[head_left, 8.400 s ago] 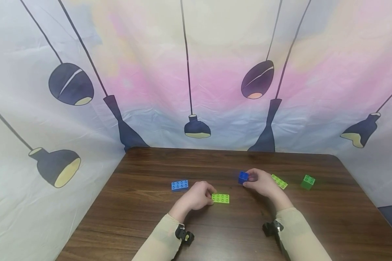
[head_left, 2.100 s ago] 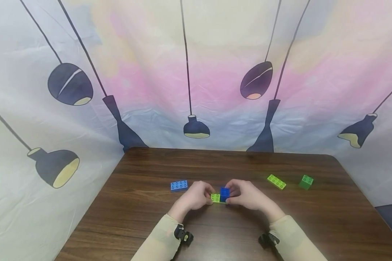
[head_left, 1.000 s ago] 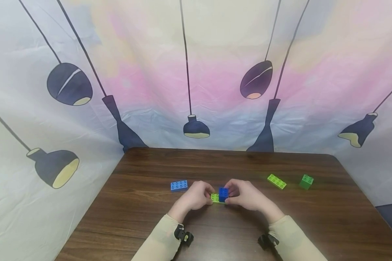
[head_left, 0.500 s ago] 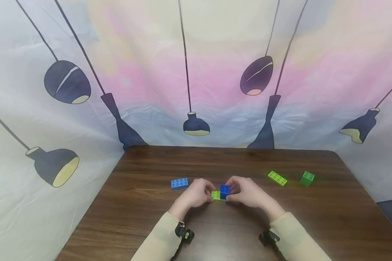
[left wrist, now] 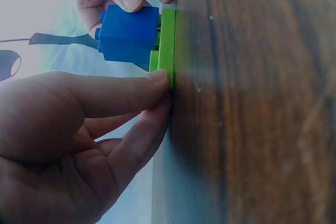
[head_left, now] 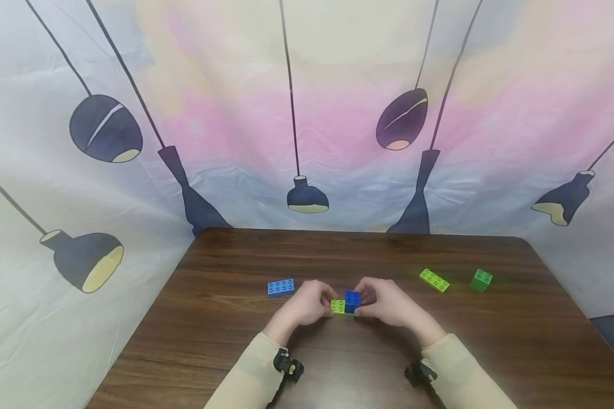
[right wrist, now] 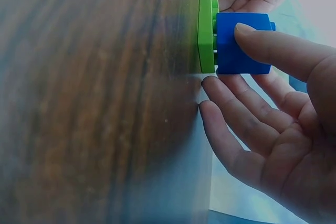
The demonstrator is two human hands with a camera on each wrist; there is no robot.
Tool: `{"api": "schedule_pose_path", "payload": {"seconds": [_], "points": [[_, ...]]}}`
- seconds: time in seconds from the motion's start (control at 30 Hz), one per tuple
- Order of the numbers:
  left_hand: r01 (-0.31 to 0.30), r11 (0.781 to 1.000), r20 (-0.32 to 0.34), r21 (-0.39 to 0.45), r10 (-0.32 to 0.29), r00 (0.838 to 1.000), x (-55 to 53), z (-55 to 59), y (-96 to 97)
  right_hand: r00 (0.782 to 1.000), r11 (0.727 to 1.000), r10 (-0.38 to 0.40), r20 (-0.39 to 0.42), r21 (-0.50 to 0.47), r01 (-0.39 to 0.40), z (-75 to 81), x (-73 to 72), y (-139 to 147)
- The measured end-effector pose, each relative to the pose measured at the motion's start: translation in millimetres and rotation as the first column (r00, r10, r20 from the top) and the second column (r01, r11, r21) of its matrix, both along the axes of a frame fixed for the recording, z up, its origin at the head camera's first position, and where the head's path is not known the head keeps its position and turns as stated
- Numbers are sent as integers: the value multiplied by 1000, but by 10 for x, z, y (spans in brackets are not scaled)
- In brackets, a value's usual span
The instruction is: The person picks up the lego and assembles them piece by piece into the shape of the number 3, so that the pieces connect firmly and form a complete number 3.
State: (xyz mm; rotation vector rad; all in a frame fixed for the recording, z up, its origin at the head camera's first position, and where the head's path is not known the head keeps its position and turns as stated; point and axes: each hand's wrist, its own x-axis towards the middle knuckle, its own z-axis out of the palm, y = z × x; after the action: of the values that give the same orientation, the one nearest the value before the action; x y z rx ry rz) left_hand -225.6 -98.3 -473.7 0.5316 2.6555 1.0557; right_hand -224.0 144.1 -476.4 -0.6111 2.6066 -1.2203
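Note:
Near the table's middle, my left hand (head_left: 306, 304) pinches the left end of a lime-green flat building brick (head_left: 337, 307) that lies on the wood. My right hand (head_left: 390, 304) grips a dark blue square building brick (head_left: 352, 301) between thumb and fingers, over the right half of the lime brick. In the right wrist view a narrow gap with studs showing separates the blue brick (right wrist: 231, 51) from the lime brick (right wrist: 206, 35). The left wrist view shows that gap too, with the left thumb and fingertips at the lime brick's end.
On the brown wooden table (head_left: 235, 352), a light blue flat brick (head_left: 281, 287) lies left of the hands. To the right are another lime-green flat brick (head_left: 434, 280) and a green square brick (head_left: 481, 280). A patterned cloth (head_left: 245, 142) hangs behind the table.
From the far right, my right hand has carried the blue brick left and nearer, onto the lime brick's right half. It has since shifted only slightly there. The left hand keeps its pinch.

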Motion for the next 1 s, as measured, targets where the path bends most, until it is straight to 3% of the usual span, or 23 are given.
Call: {"api": "schedule_pose_path", "payload": {"seconds": [0.27,0.6,1.0], "points": [[2,1000,1,7,-2,1000,4,-7,-8,1000,1000,-4,11,1,4,-4,0,-6],[2,1000,3,19,-2,1000,-5,-12,-13,997,997,64,45,-36,-63,2,-77,79],[-2,1000,4,7,2,1000,1,2,-3,1000,999,22,17,-27,-21,128,-64,136]]}}
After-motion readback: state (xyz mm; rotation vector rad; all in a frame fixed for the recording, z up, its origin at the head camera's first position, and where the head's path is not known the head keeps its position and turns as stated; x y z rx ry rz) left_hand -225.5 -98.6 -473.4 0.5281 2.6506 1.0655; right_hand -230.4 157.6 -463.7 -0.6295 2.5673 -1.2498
